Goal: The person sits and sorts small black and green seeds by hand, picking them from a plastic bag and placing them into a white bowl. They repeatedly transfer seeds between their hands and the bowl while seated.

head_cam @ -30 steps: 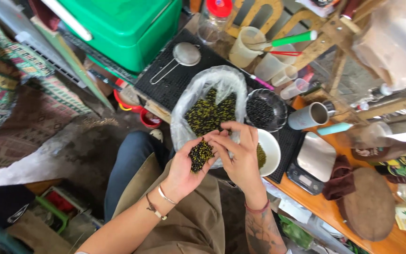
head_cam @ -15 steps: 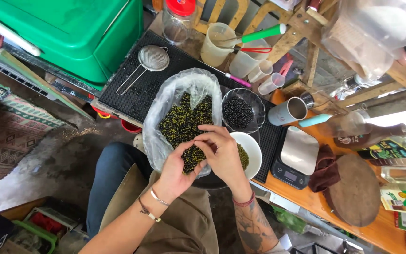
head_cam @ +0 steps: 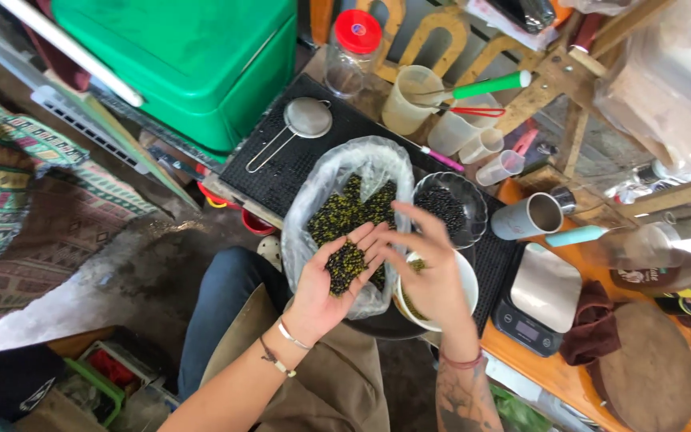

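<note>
My left hand (head_cam: pixel 331 282) is held palm up, cupping a small heap of dark and yellowish beans (head_cam: pixel 346 266) over a clear plastic bag of the same beans (head_cam: pixel 345 210). My right hand (head_cam: pixel 425 268) hovers beside it with fingers spread, fingertips touching the beans on the left palm. Under the right hand sits a white bowl (head_cam: pixel 468 282) with a few greenish beans. A glass bowl of dark beans (head_cam: pixel 449 208) stands just beyond it. All of this rests on a black ribbed mat (head_cam: pixel 289 168).
A small digital scale (head_cam: pixel 539 300) lies right of the white bowl, a metal cup (head_cam: pixel 531 216) behind it. A strainer (head_cam: pixel 301 122), plastic measuring cups (head_cam: pixel 417 100), a red-lidded jar (head_cam: pixel 352 50) and a green box (head_cam: pixel 193 60) stand farther back. A brown cloth (head_cam: pixel 637 360) lies at right.
The view shifted and drew closer. My right hand, pinched over the beans on the left palm, has opened its fingers and drawn slightly right over the white bowl.
</note>
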